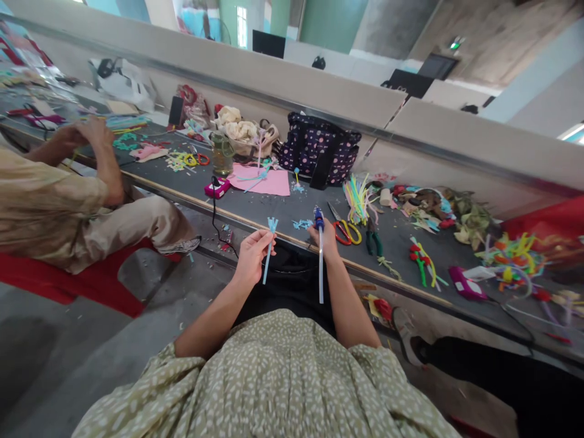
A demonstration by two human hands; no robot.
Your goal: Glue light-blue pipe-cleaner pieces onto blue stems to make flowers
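Observation:
Between the fingertips of my left hand (254, 252) is a light blue pipe cleaner (266, 267), its top end splitting into several short tips. My right hand (326, 240) is closed around a blue hot glue gun (318, 218) that points away from me, with a long clear glue stick (321, 274) trailing out of its back. The two hands are apart, over the table's front edge. Short light blue pieces (302, 224) lie on the table beside the glue gun. Right of my right hand are red-handled scissors (342, 232) and dark green-handled pliers (374, 242).
On the table (191, 188) stand a jar (222, 155), a pink sheet (260, 180), a magenta box (217, 187) and a dotted bag (319, 146). A bundle of pipe cleaners (358, 198) lies further right. Another person (55, 188) sits at the left; a dark-trousered leg shows at the right.

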